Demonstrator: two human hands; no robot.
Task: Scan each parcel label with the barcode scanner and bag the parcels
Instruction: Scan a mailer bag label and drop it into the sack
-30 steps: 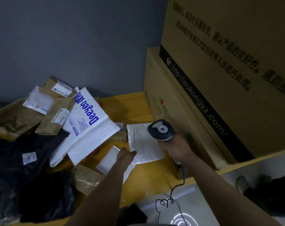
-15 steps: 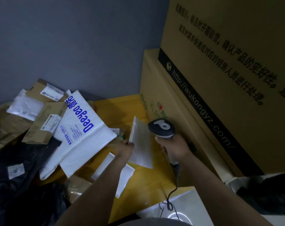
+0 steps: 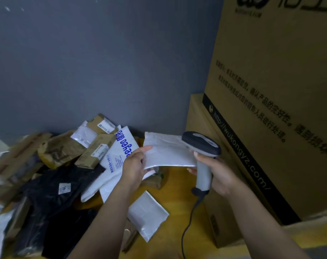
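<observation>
Your left grip (image 3: 134, 165) pinches the white parcel (image 3: 170, 152), held up just left of the barcode scanner (image 3: 202, 143), long axis running toward it; your right grip (image 3: 220, 174) clasps the scanner's handle.

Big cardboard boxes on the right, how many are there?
2. The tall box fills the right side; the lower box juts out from under it, behind the scanner. More could sit out of frame.

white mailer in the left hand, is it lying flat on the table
No, the left hand holds the white mailer up, clear of the yellow table.
</observation>
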